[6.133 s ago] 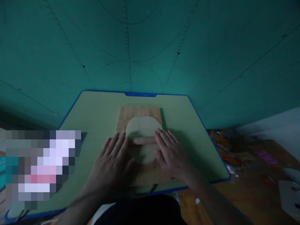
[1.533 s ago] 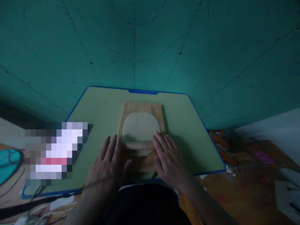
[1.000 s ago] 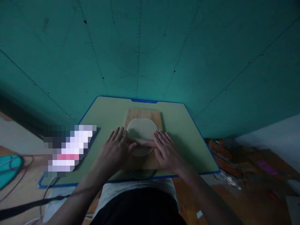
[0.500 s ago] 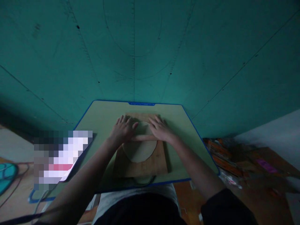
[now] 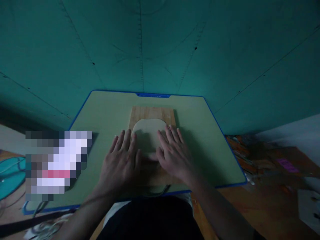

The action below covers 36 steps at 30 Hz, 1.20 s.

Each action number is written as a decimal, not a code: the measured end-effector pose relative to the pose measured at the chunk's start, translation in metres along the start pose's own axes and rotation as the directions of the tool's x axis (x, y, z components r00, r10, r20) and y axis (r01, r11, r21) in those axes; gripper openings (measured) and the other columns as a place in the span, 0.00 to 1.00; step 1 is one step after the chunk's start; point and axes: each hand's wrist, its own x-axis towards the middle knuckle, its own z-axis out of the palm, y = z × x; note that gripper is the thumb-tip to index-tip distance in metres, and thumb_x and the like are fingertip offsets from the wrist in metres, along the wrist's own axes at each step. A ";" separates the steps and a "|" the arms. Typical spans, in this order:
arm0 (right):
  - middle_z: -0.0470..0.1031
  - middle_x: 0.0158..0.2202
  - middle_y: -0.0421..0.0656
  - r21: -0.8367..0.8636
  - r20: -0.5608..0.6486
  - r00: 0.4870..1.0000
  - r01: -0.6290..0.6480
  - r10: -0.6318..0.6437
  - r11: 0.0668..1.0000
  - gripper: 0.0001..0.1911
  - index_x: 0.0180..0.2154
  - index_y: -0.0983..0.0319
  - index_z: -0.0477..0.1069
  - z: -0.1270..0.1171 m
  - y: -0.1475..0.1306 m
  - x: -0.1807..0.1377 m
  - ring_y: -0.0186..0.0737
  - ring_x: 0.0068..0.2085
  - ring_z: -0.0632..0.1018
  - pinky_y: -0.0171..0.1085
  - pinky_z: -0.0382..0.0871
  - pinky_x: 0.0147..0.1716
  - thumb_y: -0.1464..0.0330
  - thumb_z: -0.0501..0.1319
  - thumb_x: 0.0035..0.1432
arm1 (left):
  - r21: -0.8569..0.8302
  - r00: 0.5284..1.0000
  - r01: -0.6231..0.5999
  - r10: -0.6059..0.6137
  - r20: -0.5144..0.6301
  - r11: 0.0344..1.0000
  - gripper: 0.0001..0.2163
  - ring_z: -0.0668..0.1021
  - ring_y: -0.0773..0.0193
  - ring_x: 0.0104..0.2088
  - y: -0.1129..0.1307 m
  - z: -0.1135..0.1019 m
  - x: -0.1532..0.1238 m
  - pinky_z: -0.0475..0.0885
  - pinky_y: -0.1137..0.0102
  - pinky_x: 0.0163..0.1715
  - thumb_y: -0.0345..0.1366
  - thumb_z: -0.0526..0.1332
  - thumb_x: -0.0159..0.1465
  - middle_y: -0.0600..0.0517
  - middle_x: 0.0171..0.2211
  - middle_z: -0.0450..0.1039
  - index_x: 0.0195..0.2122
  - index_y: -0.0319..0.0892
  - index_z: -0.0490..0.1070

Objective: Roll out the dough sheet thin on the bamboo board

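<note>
A pale flat round of dough (image 5: 148,130) lies on a wooden board (image 5: 152,112), which rests on a pale green mat with a blue rim (image 5: 105,113). My left hand (image 5: 121,160) and my right hand (image 5: 172,153) lie flat, fingers stretched out, on either end of a thin rolling pin (image 5: 149,156) near the dough's front edge. Only a short piece of the pin shows between my hands. The front part of the dough is hidden under them.
A pixelated patch (image 5: 58,165) covers something on the mat's left side. A teal cutting mat (image 5: 160,50) stretches behind. Cluttered papers and packets (image 5: 252,160) lie on the brown floor to the right; a teal item (image 5: 10,173) and cables sit at far left.
My hands have drawn back from the far end of the board to its near end, rolling the pin toward me over the dough. The far half of the dough is uncovered again.
</note>
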 end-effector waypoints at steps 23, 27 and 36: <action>0.67 0.63 0.60 -0.073 -0.286 0.945 0.142 -0.157 0.987 0.22 0.57 0.69 0.71 0.002 0.023 0.035 0.57 0.65 0.67 0.54 0.61 0.64 0.65 0.52 0.68 | 0.077 0.991 0.132 -0.134 0.011 0.988 0.33 0.58 0.37 0.70 0.001 0.011 0.051 0.58 0.46 0.66 0.51 0.43 0.74 0.27 0.67 0.60 0.68 0.24 0.56; 0.71 0.58 0.57 -0.066 -0.331 0.934 0.119 -0.134 0.991 0.15 0.48 0.66 0.76 -0.001 0.039 0.083 0.54 0.59 0.71 0.49 0.65 0.60 0.69 0.54 0.66 | 0.080 0.972 0.216 -0.222 0.081 0.973 0.35 0.58 0.36 0.70 -0.011 0.020 0.099 0.58 0.49 0.65 0.53 0.45 0.74 0.28 0.68 0.57 0.69 0.25 0.54; 0.75 0.49 0.53 -0.171 -0.247 0.969 -0.050 0.007 0.984 0.13 0.44 0.64 0.76 0.001 0.055 0.144 0.51 0.51 0.74 0.46 0.67 0.51 0.69 0.54 0.67 | 0.144 0.961 0.252 -0.265 0.080 0.957 0.24 0.69 0.43 0.63 -0.024 0.026 0.154 0.65 0.54 0.59 0.46 0.47 0.74 0.32 0.59 0.71 0.59 0.31 0.67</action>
